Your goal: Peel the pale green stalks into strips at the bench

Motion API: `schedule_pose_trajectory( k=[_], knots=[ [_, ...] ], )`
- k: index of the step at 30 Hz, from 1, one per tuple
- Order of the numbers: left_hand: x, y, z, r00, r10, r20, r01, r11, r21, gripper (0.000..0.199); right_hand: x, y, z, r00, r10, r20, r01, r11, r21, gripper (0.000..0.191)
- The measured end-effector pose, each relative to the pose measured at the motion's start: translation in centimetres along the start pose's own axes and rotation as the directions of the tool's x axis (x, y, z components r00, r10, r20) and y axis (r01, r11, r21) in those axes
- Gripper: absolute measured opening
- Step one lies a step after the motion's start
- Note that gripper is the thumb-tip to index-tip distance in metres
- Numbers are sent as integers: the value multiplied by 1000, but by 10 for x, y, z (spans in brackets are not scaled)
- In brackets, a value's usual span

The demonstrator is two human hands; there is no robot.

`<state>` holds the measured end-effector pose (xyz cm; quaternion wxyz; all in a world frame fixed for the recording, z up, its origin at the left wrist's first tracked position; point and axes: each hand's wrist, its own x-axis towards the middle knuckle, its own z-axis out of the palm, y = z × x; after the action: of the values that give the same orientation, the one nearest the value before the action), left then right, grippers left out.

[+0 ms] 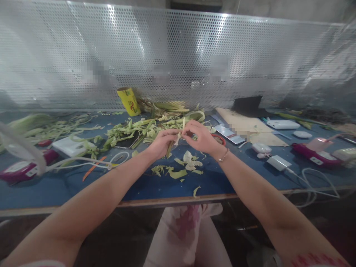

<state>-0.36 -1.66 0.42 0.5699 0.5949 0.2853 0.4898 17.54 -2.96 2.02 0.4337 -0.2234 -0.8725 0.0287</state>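
Both hands meet over the middle of the blue table [155, 189]. My left hand [164, 142] is closed around a thin green stalk [169, 149], whose lower end pokes out below the fingers. My right hand [198, 135] pinches at the pale upper part of the same stalk, its fingertips close to the left ones. Behind the hands spreads a heap of green stalks and leaves [150, 128]. Pale peelings [189, 160] and curled green scraps [178, 173] lie on the table just below the hands.
A yellow roll [129, 101] stands at the back by the perforated metal panel [172, 48]. Phones, including one at the right [229, 134], chargers, white cables [308, 181] and purple power strips [317, 154] lie about. An orange strip [94, 168] is at left, cardboard [244, 122] at right.
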Motion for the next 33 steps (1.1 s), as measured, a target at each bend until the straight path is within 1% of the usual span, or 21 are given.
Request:
schedule_pose_trajectory(
  k=[6, 9, 12, 16, 22, 24, 30, 33],
  knots=[
    [-1, 0, 0, 1000, -19, 8, 19, 999, -28, 17, 2, -2, -2, 999, -53, -3, 53, 998, -19, 6],
    [-1, 0, 1, 1000, -27, -1, 27, 999, -32, 18, 2, 0, -1, 998, -59, 5, 60, 998, -21, 6],
    [-2, 2, 2, 1000, -16, 3, 16, 1000, -21, 17, 1, 2, 0, 999, -45, 7, 45, 999, -11, 5],
    [-1, 3, 4, 1000, -25, 7, 25, 998, -56, 19, 0, 1, 1, 1000, -22, 4, 22, 1000, -13, 6],
    [-1, 5, 8, 997, -57, -59, 50, 993, -109, 18, 0, -2, 2, 998, 63, 3, -63, 998, 5, 8],
    [-1, 5, 8, 998, -54, -45, 48, 993, -110, 18, 0, -2, 2, 998, 65, -3, -65, 998, 11, 9],
    [0, 2, 5, 999, -50, -1, 50, 995, -84, 16, 0, -1, 2, 1000, 1, -8, -1, 1000, -19, 7],
    [1, 0, 4, 999, -54, 6, 54, 995, -80, 13, 1, -3, 2, 1000, 7, -3, -7, 1000, -28, 6]
  ],
)
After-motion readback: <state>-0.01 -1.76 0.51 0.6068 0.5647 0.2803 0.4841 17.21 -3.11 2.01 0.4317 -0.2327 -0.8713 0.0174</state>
